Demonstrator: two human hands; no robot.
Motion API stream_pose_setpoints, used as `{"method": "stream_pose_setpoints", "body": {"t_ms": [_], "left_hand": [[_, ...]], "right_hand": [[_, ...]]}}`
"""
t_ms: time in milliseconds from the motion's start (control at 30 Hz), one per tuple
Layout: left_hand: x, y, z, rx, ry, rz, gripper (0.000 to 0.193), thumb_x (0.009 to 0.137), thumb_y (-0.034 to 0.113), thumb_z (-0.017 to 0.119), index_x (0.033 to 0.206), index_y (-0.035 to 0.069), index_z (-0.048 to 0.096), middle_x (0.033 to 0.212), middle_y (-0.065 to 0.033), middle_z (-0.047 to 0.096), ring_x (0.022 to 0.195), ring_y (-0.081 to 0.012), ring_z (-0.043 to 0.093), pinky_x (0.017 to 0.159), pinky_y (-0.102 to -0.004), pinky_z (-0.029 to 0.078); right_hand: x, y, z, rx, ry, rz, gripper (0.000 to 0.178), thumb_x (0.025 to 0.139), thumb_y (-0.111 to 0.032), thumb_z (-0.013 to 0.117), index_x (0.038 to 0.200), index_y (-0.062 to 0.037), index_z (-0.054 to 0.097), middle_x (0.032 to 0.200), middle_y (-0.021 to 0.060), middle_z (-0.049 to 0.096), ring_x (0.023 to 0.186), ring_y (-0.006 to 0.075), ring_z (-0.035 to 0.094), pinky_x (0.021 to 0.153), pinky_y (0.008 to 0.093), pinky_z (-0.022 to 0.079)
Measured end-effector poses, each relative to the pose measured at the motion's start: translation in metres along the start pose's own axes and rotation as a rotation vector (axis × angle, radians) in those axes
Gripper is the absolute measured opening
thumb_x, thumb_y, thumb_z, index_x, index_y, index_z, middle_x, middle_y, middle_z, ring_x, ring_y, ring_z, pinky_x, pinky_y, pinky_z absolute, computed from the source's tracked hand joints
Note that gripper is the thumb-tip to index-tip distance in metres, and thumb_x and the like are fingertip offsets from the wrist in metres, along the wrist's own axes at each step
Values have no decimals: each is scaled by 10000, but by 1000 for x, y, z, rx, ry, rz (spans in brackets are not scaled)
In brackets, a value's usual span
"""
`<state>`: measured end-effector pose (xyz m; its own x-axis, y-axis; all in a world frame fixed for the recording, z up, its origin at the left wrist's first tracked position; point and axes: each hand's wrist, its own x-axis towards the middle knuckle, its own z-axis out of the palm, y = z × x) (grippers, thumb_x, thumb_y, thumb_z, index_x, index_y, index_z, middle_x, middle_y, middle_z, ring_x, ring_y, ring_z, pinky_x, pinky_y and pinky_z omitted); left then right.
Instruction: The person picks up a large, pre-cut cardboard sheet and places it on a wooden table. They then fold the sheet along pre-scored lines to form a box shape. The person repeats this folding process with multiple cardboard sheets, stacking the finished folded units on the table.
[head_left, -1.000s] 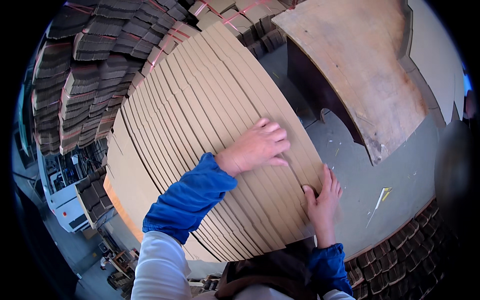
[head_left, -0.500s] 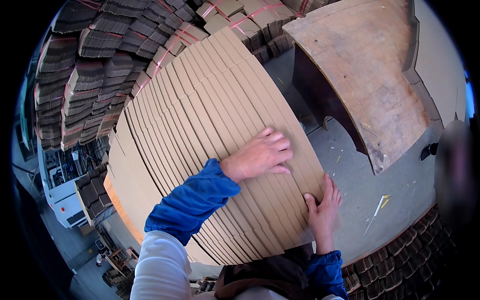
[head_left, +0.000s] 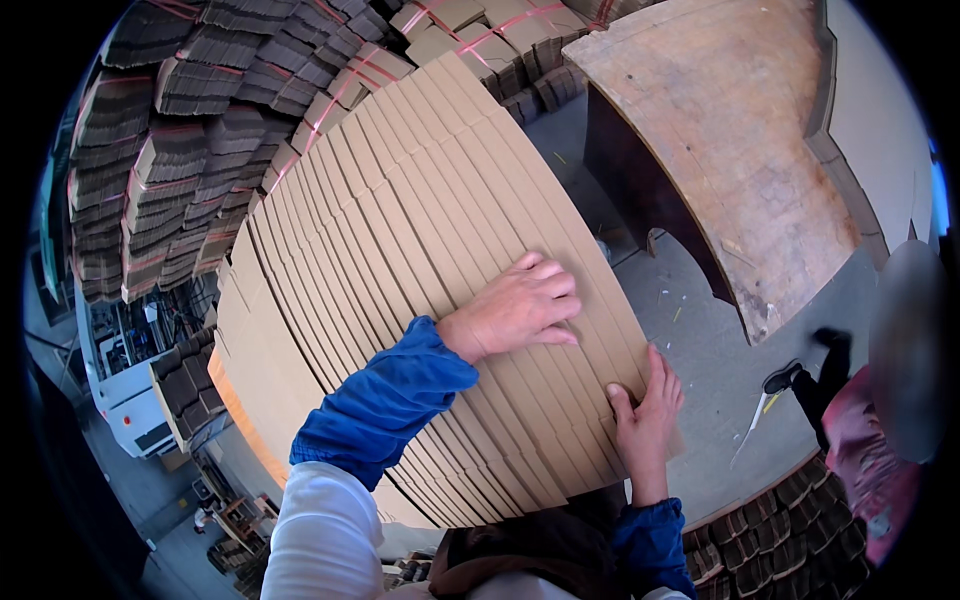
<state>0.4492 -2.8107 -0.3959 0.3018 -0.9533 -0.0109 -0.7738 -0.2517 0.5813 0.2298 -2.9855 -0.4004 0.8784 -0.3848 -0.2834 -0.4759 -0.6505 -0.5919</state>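
Observation:
Brown flat cardboard sheets lie overlapped in a wide fan before me, their long edges forming slanting rows. My left hand, in a blue sleeve cover, rests on top of the fan with its fingers bent and thumb apart; nothing shows in its grasp. At the right edge of the sheets, my right hand grips the border, thumb on the upper face and fingers along the outer side. The undersides of the sheets are hidden.
A worn wooden table stands at the right, with pale board beyond it. Bundled cardboard stacks rise at the far left; more stacks lie lower right. A person in pink is at the right. A machine stands left.
A person in pink with dark trousers and shoes has come into view at the right. Both my hands stay nearly in place on the cardboard.

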Motion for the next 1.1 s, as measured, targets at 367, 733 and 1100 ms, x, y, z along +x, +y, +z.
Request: {"method": "stream_pose_setpoints", "body": {"t_ms": [367, 733, 1100], "left_hand": [[-3, -3, 4, 31, 52, 35, 349, 754, 411, 745, 824, 123, 560, 901, -23, 526, 936, -231, 512, 888, -380, 398], [4, -2, 10, 37, 100, 22, 323, 721, 357, 788, 800, 120, 584, 882, -24, 554, 928, -239, 519, 893, -379, 400], [2, 1, 4, 105, 37, 32, 319, 757, 378, 751, 818, 120, 575, 887, -34, 535, 948, -237, 512, 899, -384, 396]], "right_hand": [[-3, -3, 2, -6, 21, 2, 742, 823, -322, 710, 1451, -79, 399, 1329, 190, 513, 1197, 382, 467, 1026, 490, 323], [1, -4, -8, 10, 14, 11, 660, 864, -261, 672, 1453, -111, 415, 1360, 148, 515, 1223, 325, 474, 1034, 441, 321], [-2, 4, 3, 0, 21, 6, 627, 892, -252, 635, 1464, -133, 406, 1368, 151, 505, 1214, 335, 479, 1049, 506, 312]]}}
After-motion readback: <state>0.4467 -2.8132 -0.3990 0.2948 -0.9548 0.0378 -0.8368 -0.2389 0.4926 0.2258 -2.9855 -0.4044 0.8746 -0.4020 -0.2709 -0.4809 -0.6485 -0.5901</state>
